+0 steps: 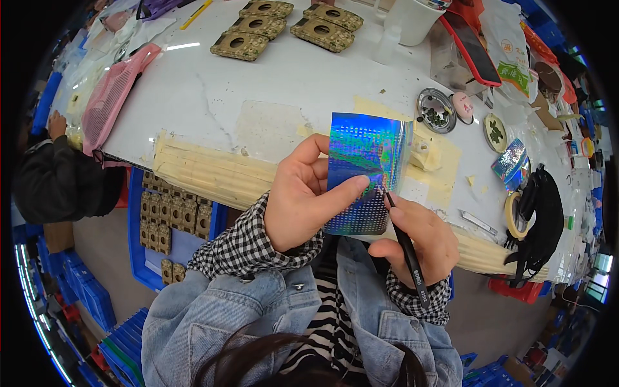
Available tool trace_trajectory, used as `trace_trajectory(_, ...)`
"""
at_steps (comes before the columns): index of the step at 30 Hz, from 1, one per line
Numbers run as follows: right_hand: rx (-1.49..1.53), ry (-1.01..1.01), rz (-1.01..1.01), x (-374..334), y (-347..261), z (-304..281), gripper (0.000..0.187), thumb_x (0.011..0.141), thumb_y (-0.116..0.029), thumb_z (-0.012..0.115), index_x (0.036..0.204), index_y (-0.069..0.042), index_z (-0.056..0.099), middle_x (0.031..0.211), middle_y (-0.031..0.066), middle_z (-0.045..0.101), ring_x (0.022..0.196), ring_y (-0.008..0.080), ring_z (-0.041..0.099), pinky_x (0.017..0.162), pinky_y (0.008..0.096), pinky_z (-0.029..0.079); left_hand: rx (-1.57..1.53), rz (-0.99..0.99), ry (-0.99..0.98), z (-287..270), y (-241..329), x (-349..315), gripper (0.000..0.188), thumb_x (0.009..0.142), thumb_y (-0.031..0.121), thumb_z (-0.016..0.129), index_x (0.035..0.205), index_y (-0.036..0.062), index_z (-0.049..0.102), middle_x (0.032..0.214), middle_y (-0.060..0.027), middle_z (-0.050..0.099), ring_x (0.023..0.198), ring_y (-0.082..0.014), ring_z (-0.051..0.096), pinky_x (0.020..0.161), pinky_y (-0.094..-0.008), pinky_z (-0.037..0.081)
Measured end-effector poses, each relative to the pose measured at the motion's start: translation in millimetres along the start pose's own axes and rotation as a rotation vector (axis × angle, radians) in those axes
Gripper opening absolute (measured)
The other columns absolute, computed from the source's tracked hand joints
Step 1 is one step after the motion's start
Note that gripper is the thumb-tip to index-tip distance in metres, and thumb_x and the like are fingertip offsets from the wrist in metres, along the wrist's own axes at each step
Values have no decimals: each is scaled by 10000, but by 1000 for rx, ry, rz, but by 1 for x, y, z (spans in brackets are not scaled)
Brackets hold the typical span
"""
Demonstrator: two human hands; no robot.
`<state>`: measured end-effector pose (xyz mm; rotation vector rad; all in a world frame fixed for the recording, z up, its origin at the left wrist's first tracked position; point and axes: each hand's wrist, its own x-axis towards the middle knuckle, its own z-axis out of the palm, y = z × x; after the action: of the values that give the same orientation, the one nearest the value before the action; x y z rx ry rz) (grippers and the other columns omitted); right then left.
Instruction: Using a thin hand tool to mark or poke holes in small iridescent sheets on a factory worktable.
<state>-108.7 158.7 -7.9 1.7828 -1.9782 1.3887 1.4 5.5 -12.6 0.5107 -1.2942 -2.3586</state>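
while the left hand (303, 197) reaches up and inward from the lower edge, its thumb lies flat across the front of a shiny blue holographic sheet (358, 148) and its fingers curl behind, so the grip is a firm pinch on the sheet's left side. the right hand (431, 242) comes in lower, turned palm inward, with thumb and forefinger closed on a pair of black tweezers (406, 242); the tool slants up and to the left, its handle end pointing back toward the wrist. the tweezers' tips are at the sheet's face, near the left thumb, but i cannot tell whether they have hold of anything there. the sheet stands roughly upright between the two hands, its right side bowed, above the near edge of the white table (187, 84). both wrists bend toward each other, ringed by checked cuffs (235, 235) below denim sleeves (225, 306), the forearms close to the body. just beyond the sheet, to the right, sit a metal dish (428, 100) with small dark green bits and a round cream lid (489, 122); a roll of tape (509, 219) is farther right, next to a black bag (545, 219). two groups of camouflage hull pieces (253, 49) rest at the far side, and a blue tray (136, 238) below the table edge carries rows of similar parts (184, 213). at far left, a co-worker's hand (57, 124) rests by a pink mesh basket (116, 97).
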Motion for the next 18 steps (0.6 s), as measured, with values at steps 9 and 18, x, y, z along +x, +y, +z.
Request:
trace_trajectory(9,75,-147,45,6,1,-11,552,703,-389,746,1122,-38,666,1030,142,673,838,241,669,714,305,547,-7,-31,12,3,2,0,449,850,-65,605,1248,-3,408,1060,-139,662,970,-156,644,856,-283,512)
trace_trajectory(18,-15,-81,12,7,1,0,491,635,-183,836,1076,-34,681,1008,143,678,815,230,670,684,296,559,-5,-4,27,2,1,4,368,860,-34,622,1165,6,420,1020,-133,668,921,-135,651,796,-270,546)
